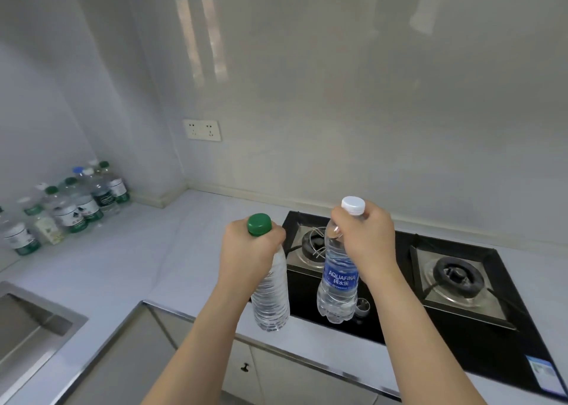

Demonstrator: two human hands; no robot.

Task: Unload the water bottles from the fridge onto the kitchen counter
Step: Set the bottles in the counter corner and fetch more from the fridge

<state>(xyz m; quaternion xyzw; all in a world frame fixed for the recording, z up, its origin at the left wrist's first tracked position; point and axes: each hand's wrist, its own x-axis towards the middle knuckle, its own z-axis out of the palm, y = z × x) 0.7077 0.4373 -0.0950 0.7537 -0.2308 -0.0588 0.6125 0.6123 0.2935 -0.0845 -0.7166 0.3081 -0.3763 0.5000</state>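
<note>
My left hand (247,252) grips the neck of a clear, label-free water bottle with a green cap (270,300), held upright in the air over the counter's front edge. My right hand (367,238) grips the neck of a white-capped bottle with a blue Aquafina label (338,281), hanging over the left part of the black gas hob (461,337). A cluster of several water bottles (70,205) with green and white labels stands on the white counter (129,257) in the far left corner. The fridge is out of view.
The hob has two burners (455,274), one behind each bottle side. A steel sink (27,324) is set in the counter at lower left. A double wall socket (202,130) sits on the glossy backsplash. Cabinet doors with a dark knob (245,367) lie below.
</note>
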